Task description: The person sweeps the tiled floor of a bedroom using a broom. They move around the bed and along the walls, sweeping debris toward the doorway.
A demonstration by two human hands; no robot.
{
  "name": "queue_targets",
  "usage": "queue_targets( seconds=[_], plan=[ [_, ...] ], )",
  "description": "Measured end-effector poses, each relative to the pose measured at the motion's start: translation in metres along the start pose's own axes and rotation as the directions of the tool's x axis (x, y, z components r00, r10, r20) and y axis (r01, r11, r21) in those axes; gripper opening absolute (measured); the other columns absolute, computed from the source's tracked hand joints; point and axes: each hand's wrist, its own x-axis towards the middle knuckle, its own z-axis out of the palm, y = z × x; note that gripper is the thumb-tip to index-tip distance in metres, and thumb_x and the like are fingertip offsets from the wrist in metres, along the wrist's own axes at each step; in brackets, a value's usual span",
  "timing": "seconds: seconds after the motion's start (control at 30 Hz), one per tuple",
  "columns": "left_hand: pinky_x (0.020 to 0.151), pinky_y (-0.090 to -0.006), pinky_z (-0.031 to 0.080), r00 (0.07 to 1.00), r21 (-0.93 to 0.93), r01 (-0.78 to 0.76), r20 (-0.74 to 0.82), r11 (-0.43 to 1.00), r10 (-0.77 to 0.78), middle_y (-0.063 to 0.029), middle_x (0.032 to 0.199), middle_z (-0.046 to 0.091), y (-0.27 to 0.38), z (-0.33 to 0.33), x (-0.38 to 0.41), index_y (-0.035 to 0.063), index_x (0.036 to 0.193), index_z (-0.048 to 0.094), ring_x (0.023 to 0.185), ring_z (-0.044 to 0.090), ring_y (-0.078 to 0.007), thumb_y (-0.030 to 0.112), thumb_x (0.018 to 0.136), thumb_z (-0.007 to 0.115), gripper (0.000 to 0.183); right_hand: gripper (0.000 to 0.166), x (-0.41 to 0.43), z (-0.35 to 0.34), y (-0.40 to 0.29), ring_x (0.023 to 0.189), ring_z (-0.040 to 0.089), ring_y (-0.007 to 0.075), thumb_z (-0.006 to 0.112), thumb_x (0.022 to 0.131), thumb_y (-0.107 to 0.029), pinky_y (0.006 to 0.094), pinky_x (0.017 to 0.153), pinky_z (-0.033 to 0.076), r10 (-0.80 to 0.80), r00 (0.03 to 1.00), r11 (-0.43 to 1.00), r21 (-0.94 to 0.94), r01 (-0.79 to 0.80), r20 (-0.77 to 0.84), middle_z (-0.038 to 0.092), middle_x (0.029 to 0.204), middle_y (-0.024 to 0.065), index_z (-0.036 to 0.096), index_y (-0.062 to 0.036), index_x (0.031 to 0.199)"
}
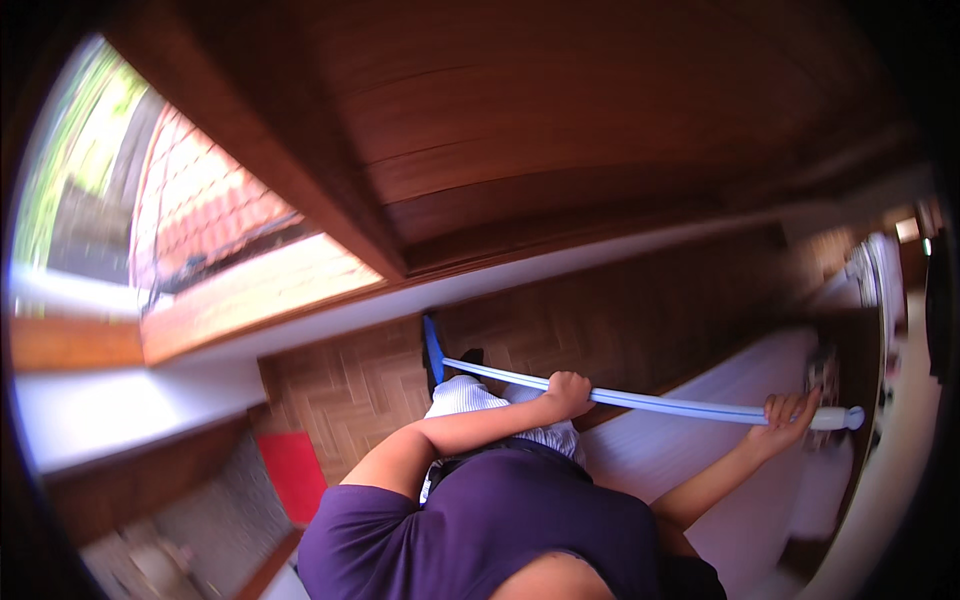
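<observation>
A broom with a long white, blue-striped handle [675, 406] slants across the view in front of my body. Its blue head [433, 349] rests at the left end, over the parquet floor beside my feet. My left hand [570, 395] is closed around the middle of the handle. Near the handle's white end cap, at the right, my right hand [787, 420] wraps the handle with its fingers partly spread. The bristles are dark and hard to make out.
Herringbone parquet [360, 375] lies around my feet, bordered by a white wall base. A red mat [292, 476] is at the lower left. A wooden window frame [262, 322] stands at the left, and a bed-like white surface [697, 442] at the right.
</observation>
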Motion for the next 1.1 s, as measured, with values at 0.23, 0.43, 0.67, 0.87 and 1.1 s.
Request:
queue_targets(
  seconds=[0.23,0.43,0.67,0.87,1.1],
  plan=[
    [0.059,-0.0331,0.048,0.807,-0.197,0.545,-0.142,0.815,-0.574,-0.0083,0.075,0.063,-0.058,0.057,-0.001,0.0099,0.072,0.064,0.072,0.062,-0.0226,0.035,0.064,0.061,0.026,0.041,0.036,0.028,0.126,0.031,0.013,0.0076,0.030,0.089,-0.028,0.0239,0.034,0.017,0.326,0.548,0.833,0.040,-0.552,0.770,0.021,0.037,-0.0015,0.026,-0.0139,0.051],
    [0.064,-0.0352,0.049,0.268,-0.503,0.832,-0.005,0.234,-0.963,-0.0152,0.075,0.061,-0.105,0.180,-0.021,0.0078,0.075,0.061,0.072,0.061,-0.0244,0.023,0.066,0.058,0.018,0.037,-0.033,0.001,0.223,0.047,0.042,0.0124,0.038,0.087,-0.021,0.0268,0.052,0.040,0.314,0.039,0.925,-0.297,-0.237,0.948,0.042,0.048,0.0029,0.038,-0.0076,0.052],
    [0.060,-0.0425,0.048,0.059,-0.817,0.567,-0.089,0.107,-0.994,-0.0225,0.079,0.057,-0.097,0.214,0.015,0.0049,0.079,0.057,0.073,0.058,-0.0363,0.026,0.074,0.054,0.022,0.039,-0.026,0.006,0.195,0.043,0.039,0.0120,0.038,0.087,-0.017,0.0291,0.057,0.040,0.246,-0.232,0.931,-0.296,-0.212,0.941,0.043,0.048,0.0024,0.041,-0.0063,0.049],
    [0.061,-0.0391,0.049,0.264,-0.798,0.486,-0.254,0.356,-0.930,-0.0165,0.070,0.060,-0.035,0.093,0.117,0.0049,0.069,0.061,0.070,0.060,-0.0301,0.010,0.064,0.059,0.008,0.036,0.087,0.053,0.172,0.038,0.024,0.0094,0.032,0.087,-0.018,0.0264,0.045,0.029,0.170,-0.008,0.943,-0.165,-0.290,0.985,0.026,0.043,-0.0014,0.029,-0.0120,0.052],
    [0.062,-0.0387,0.049,0.257,-0.849,0.493,-0.066,0.190,-0.964,-0.0139,0.071,0.060,0.016,0.106,0.075,0.0059,0.067,0.062,0.070,0.060,-0.0297,0.016,0.060,0.063,0.012,0.038,0.118,0.063,0.181,0.042,0.023,0.0077,0.029,0.088,-0.021,0.0253,0.050,0.026,0.346,-0.161,0.670,-0.364,-0.647,0.924,0.024,0.043,-0.0036,0.026,-0.0153,0.051]
  ],
)
